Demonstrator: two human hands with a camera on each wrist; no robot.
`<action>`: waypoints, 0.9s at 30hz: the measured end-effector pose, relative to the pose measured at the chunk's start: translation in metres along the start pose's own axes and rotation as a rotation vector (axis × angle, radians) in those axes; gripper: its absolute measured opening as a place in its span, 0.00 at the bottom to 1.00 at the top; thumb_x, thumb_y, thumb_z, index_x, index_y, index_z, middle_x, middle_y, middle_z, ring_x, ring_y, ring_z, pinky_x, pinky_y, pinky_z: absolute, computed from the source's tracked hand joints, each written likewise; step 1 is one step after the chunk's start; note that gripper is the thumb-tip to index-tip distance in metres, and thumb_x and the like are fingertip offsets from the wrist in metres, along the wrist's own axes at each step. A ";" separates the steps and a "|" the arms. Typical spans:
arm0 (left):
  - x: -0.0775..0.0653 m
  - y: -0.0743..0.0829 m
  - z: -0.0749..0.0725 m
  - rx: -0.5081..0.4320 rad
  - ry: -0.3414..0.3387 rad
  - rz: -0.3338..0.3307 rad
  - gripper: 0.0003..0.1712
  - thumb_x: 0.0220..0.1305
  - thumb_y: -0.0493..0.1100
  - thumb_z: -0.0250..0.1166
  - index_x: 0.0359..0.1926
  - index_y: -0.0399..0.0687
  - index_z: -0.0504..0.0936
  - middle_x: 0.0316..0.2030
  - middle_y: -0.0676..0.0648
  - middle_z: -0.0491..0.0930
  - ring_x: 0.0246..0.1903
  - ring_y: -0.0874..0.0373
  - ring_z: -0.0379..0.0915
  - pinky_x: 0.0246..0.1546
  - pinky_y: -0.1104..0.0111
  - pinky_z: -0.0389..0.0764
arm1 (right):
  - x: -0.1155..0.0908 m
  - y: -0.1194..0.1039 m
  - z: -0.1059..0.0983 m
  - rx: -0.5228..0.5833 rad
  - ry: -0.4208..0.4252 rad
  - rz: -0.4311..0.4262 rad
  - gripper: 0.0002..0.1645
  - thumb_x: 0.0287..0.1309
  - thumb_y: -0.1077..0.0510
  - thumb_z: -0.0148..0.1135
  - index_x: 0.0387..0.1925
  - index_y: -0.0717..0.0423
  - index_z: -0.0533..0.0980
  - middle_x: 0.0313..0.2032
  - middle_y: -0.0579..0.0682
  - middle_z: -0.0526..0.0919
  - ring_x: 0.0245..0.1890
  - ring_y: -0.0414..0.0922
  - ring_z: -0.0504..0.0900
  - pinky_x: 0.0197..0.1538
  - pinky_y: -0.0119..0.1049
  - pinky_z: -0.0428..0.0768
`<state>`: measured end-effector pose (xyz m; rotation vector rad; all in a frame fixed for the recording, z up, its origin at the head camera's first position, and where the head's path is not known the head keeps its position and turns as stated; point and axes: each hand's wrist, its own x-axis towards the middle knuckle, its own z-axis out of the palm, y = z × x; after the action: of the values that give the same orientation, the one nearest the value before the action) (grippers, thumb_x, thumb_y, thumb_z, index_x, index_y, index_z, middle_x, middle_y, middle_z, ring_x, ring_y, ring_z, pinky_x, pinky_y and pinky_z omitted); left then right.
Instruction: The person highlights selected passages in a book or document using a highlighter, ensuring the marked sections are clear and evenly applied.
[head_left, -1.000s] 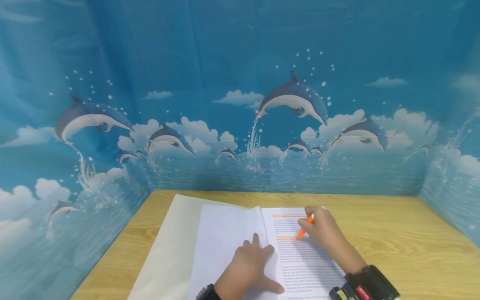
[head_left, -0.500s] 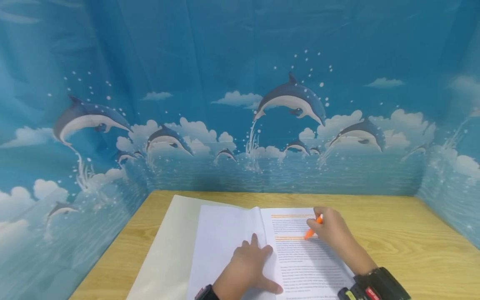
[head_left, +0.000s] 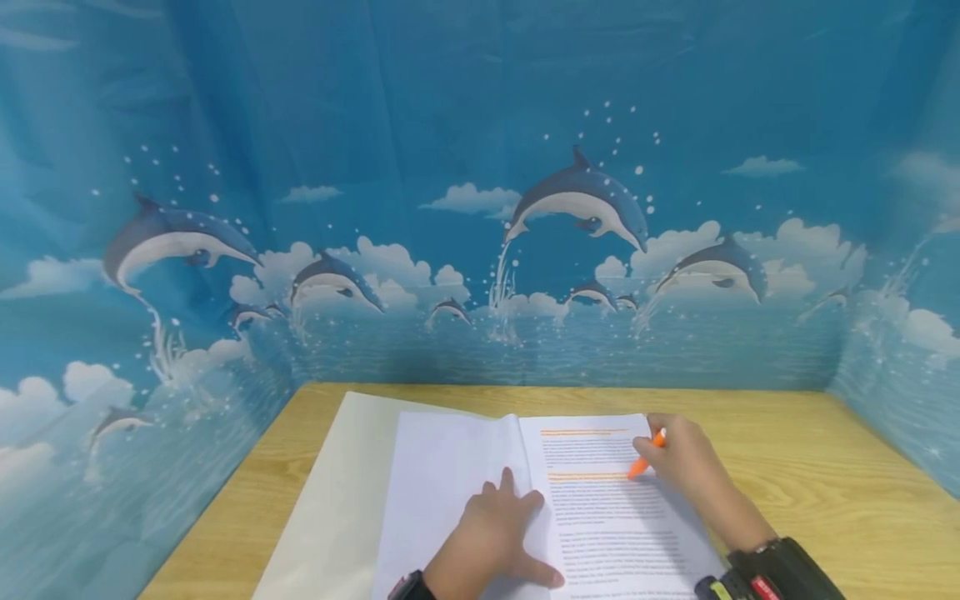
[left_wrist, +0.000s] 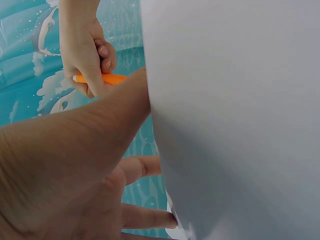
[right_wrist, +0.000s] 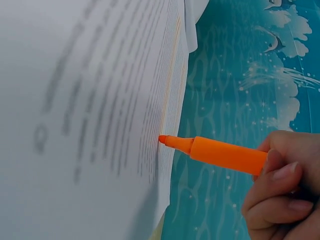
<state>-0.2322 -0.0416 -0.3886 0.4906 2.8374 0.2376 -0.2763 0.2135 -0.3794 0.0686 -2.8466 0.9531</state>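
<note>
An orange highlighter [right_wrist: 225, 154] is pinched in my right hand [head_left: 682, 450], its tip touching the printed page [head_left: 592, 517] near the right end of a text line. Orange lines run across the page at its top and again a little lower. My left hand [head_left: 498, 529] lies with spread fingers on the blank left page [head_left: 431, 467], its thumb reaching over the fold onto the printed side. In the left wrist view, the blank sheet [left_wrist: 240, 75] hides part of the left fingers, and the right hand [left_wrist: 85, 60] with the highlighter shows beyond.
Beneath the pages on the left lies a cream cover [head_left: 337, 483]. The stack rests on a wood-grain table [head_left: 810, 467]. Behind and at the sides hangs a blue backdrop [head_left: 450, 108] printed with dolphins.
My right hand has slid the highlighter rightward along the text line, and the orange line there has grown longer. The left hand stays in place on the pages.
</note>
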 end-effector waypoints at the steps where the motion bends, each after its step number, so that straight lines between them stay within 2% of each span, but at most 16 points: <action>1: 0.000 0.000 0.000 -0.002 -0.002 -0.002 0.56 0.22 0.76 0.70 0.57 0.58 0.73 0.64 0.33 0.60 0.55 0.37 0.65 0.51 0.48 0.70 | 0.000 0.001 -0.001 0.001 -0.003 0.008 0.11 0.53 0.61 0.59 0.22 0.59 0.67 0.12 0.43 0.57 0.12 0.37 0.54 0.16 0.28 0.56; 4: 0.000 -0.001 0.000 -0.007 -0.013 -0.009 0.56 0.22 0.76 0.70 0.57 0.57 0.73 0.64 0.33 0.60 0.56 0.37 0.65 0.51 0.48 0.70 | -0.001 0.003 -0.004 0.000 -0.015 0.024 0.09 0.54 0.61 0.59 0.25 0.61 0.69 0.14 0.46 0.59 0.13 0.38 0.55 0.16 0.29 0.58; 6: 0.001 -0.001 0.000 -0.009 -0.020 -0.013 0.55 0.22 0.76 0.70 0.57 0.57 0.73 0.64 0.33 0.60 0.56 0.37 0.64 0.52 0.48 0.69 | -0.002 0.005 -0.006 0.004 -0.021 0.031 0.08 0.55 0.61 0.59 0.30 0.64 0.72 0.17 0.53 0.67 0.14 0.39 0.58 0.17 0.30 0.60; 8: 0.001 -0.001 0.000 -0.009 -0.026 -0.015 0.56 0.22 0.76 0.70 0.57 0.57 0.73 0.64 0.33 0.60 0.56 0.36 0.64 0.52 0.48 0.69 | -0.002 0.007 -0.007 0.010 -0.029 0.043 0.13 0.55 0.61 0.59 0.38 0.69 0.74 0.27 0.65 0.76 0.15 0.40 0.60 0.17 0.31 0.63; 9: 0.001 -0.001 -0.001 -0.011 -0.027 -0.015 0.56 0.22 0.76 0.70 0.57 0.57 0.73 0.64 0.33 0.60 0.56 0.36 0.64 0.52 0.48 0.69 | -0.003 0.007 -0.008 0.011 -0.032 0.046 0.18 0.55 0.61 0.59 0.43 0.72 0.73 0.35 0.71 0.77 0.16 0.41 0.62 0.18 0.31 0.64; 11: 0.001 -0.001 -0.001 -0.004 -0.026 -0.014 0.56 0.22 0.76 0.70 0.57 0.58 0.73 0.64 0.33 0.60 0.56 0.37 0.64 0.52 0.48 0.69 | -0.004 0.009 -0.009 0.009 -0.032 0.048 0.26 0.56 0.61 0.60 0.51 0.76 0.69 0.48 0.77 0.72 0.17 0.42 0.64 0.19 0.33 0.66; 12: 0.001 -0.001 -0.001 0.000 -0.027 -0.014 0.56 0.22 0.76 0.70 0.58 0.58 0.72 0.64 0.33 0.60 0.56 0.37 0.64 0.51 0.48 0.69 | -0.004 0.009 -0.010 0.012 -0.030 0.050 0.28 0.56 0.60 0.60 0.54 0.77 0.67 0.51 0.76 0.71 0.17 0.43 0.64 0.19 0.33 0.67; 15: 0.001 0.000 -0.002 0.015 -0.027 -0.014 0.56 0.23 0.76 0.69 0.58 0.58 0.72 0.64 0.33 0.60 0.55 0.37 0.65 0.51 0.48 0.70 | -0.004 0.011 -0.011 0.003 -0.030 0.062 0.22 0.57 0.60 0.59 0.47 0.73 0.72 0.34 0.69 0.77 0.16 0.40 0.62 0.18 0.31 0.65; 17: 0.000 0.000 -0.002 0.021 -0.027 -0.014 0.56 0.23 0.77 0.69 0.58 0.58 0.72 0.64 0.33 0.60 0.55 0.38 0.65 0.51 0.49 0.70 | -0.003 0.012 -0.011 0.003 -0.026 0.067 0.16 0.57 0.60 0.59 0.42 0.70 0.74 0.22 0.58 0.73 0.15 0.39 0.60 0.17 0.30 0.63; 19: 0.000 0.000 -0.003 0.019 -0.031 -0.016 0.56 0.23 0.76 0.69 0.58 0.58 0.72 0.64 0.33 0.60 0.55 0.38 0.65 0.51 0.49 0.70 | -0.003 0.012 -0.011 0.001 -0.025 0.071 0.11 0.57 0.60 0.59 0.36 0.67 0.74 0.17 0.51 0.65 0.14 0.38 0.57 0.15 0.29 0.60; 23: 0.000 0.001 -0.004 0.008 -0.044 -0.023 0.56 0.24 0.76 0.69 0.58 0.58 0.72 0.64 0.34 0.60 0.56 0.38 0.65 0.52 0.48 0.70 | -0.002 0.012 -0.011 -0.007 -0.021 0.059 0.11 0.57 0.61 0.59 0.37 0.67 0.74 0.18 0.50 0.66 0.14 0.39 0.58 0.16 0.30 0.61; 27: 0.000 0.001 -0.004 0.004 -0.044 -0.021 0.55 0.24 0.75 0.70 0.58 0.57 0.72 0.64 0.33 0.60 0.56 0.37 0.64 0.52 0.48 0.69 | -0.003 0.012 -0.012 -0.004 -0.031 0.068 0.17 0.57 0.61 0.59 0.43 0.70 0.73 0.22 0.54 0.72 0.15 0.40 0.59 0.17 0.32 0.63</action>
<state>-0.2327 -0.0408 -0.3843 0.4615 2.7993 0.2152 -0.2734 0.2299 -0.3777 -0.0147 -2.8958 0.9681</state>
